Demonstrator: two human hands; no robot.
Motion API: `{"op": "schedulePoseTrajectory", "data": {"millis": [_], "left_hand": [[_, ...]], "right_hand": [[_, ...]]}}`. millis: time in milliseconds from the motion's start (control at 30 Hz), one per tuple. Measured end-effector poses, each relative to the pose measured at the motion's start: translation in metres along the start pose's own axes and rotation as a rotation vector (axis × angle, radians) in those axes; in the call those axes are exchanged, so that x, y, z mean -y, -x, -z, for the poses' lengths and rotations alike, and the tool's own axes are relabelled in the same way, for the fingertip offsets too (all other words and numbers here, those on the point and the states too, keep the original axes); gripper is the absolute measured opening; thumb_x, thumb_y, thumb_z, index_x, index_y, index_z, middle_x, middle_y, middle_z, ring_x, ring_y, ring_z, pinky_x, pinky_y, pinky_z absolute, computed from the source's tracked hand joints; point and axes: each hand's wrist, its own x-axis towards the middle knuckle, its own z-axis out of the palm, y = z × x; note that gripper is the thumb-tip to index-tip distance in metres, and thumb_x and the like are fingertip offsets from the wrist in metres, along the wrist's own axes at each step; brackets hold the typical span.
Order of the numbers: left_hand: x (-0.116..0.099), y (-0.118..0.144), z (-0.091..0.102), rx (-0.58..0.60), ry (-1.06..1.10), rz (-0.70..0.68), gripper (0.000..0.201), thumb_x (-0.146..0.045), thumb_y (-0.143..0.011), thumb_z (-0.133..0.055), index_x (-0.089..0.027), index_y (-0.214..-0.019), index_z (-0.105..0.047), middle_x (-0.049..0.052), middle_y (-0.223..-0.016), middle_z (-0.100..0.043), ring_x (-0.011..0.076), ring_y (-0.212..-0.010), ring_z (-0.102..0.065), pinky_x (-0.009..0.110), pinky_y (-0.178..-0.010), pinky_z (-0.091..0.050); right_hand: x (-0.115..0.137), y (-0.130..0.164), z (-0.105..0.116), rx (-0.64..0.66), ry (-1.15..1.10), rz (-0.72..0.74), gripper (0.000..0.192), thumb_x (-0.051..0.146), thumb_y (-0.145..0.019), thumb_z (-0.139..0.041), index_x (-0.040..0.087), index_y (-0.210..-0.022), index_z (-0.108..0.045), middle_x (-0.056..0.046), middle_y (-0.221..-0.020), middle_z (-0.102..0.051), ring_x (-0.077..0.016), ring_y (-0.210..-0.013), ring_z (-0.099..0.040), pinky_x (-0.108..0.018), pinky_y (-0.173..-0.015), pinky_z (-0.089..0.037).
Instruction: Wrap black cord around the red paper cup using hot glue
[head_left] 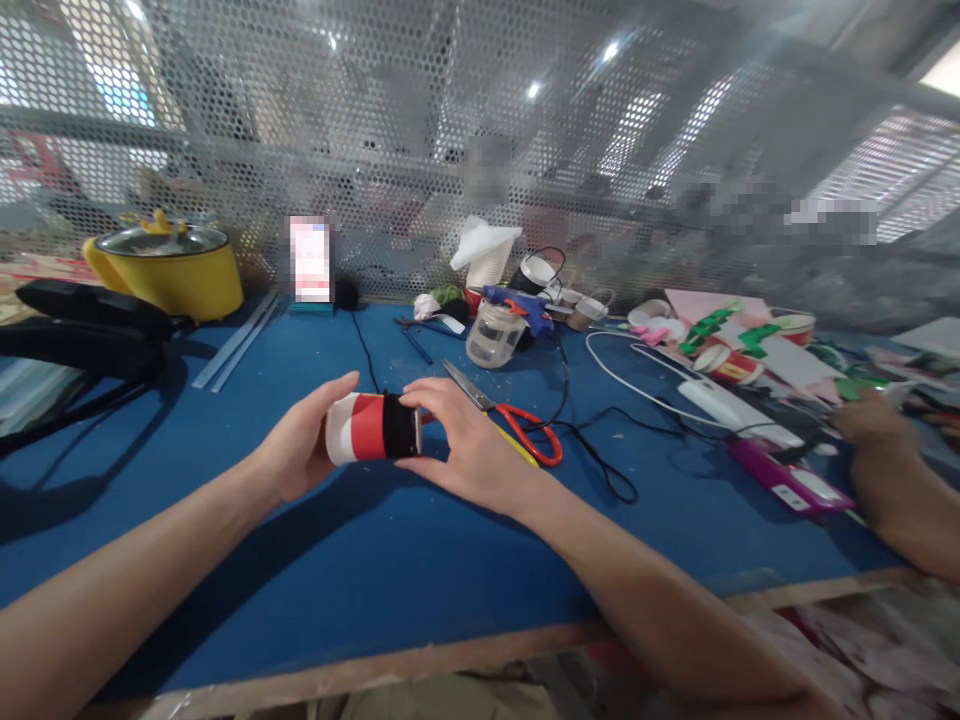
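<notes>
Between my two hands, a small paper cup [367, 428] lies on its side just above the blue table. It is white and red, with a band of black yarn [400, 426] wound around its right end. My left hand [304, 445] holds the white end, fingers and thumb around it. My right hand [469, 445] grips the yarn-wrapped end, fingers on top and thumb below. A black strand runs from the cup back toward a dark ball of yarn [346, 294]. Scissors [529, 430] with red and yellow handles lie just behind my right hand, partly covered by it.
Behind stand a clear plastic jar [495, 336], a blue glue gun [534, 308], a lit phone [311, 262] and a yellow pot [180, 275]. Clear sticks [238, 340] lie left. Cords, a white power strip [741, 410] and a purple box [784, 480] lie right, near another person's hand [874, 430].
</notes>
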Motion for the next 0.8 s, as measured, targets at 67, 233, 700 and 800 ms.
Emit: {"op": "schedulePoseTrajectory", "data": {"millis": [67,233,700,800], "left_hand": [[0.0,0.001,0.0,0.0,0.087,0.13,0.032,-0.043,-0.068,-0.049,-0.013,-0.06,-0.059,0.003,-0.052,-0.057,0.0122,-0.043,-0.049,0.024,-0.042,-0.036],[0.011,0.008,-0.003,0.078,0.015,0.105,0.033,-0.042,-0.066,-0.054,-0.013,-0.051,-0.052,-0.003,-0.042,-0.046,0.006,-0.037,-0.037,0.019,-0.038,-0.026],[0.018,0.013,-0.007,0.135,-0.166,0.099,0.04,-0.049,-0.069,-0.045,-0.014,-0.05,-0.046,-0.005,-0.042,-0.036,0.0051,-0.039,-0.027,0.019,-0.037,-0.018],[0.019,0.012,-0.007,0.178,-0.227,0.075,0.04,-0.05,-0.07,-0.043,-0.014,-0.051,-0.046,-0.005,-0.044,-0.035,0.0052,-0.04,-0.026,0.018,-0.037,-0.018]], "right_hand": [[0.001,0.0,0.0,0.004,-0.001,0.023,0.048,0.032,-0.065,-0.063,0.018,-0.105,-0.039,-0.012,-0.111,-0.042,-0.0209,-0.108,-0.038,-0.038,-0.089,-0.035],[0.003,0.0,0.002,0.002,-0.122,-0.057,0.043,0.05,-0.076,-0.04,0.017,-0.105,-0.041,-0.011,-0.106,-0.047,-0.019,-0.102,-0.043,-0.036,-0.088,-0.035],[0.005,0.002,-0.004,-0.036,-0.339,-0.224,0.04,0.041,-0.087,-0.019,0.019,-0.102,-0.048,-0.006,-0.101,-0.056,-0.0144,-0.098,-0.049,-0.033,-0.089,-0.035],[0.007,0.004,-0.005,-0.024,-0.316,-0.192,0.041,0.04,-0.087,-0.019,0.019,-0.104,-0.049,-0.006,-0.106,-0.054,-0.0152,-0.102,-0.047,-0.034,-0.09,-0.033]]}}
